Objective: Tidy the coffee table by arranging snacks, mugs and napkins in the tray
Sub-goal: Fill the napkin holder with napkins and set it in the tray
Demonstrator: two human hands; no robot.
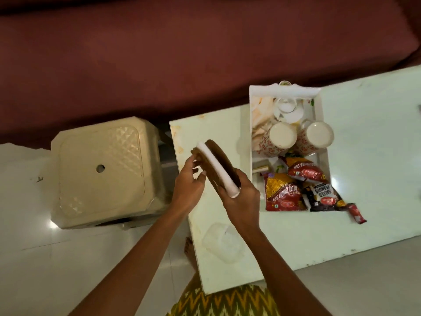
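Dim warm light, motion blur, wide-angle distortion

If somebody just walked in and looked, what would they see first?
Probably the two hands in the middle: the left hand and right hand hold a brown and white stack of flat things tilted above the pale table. Next, the white tray to the right, with two upside-down flowery mugs and bright red snack packets spilling over its near edge.
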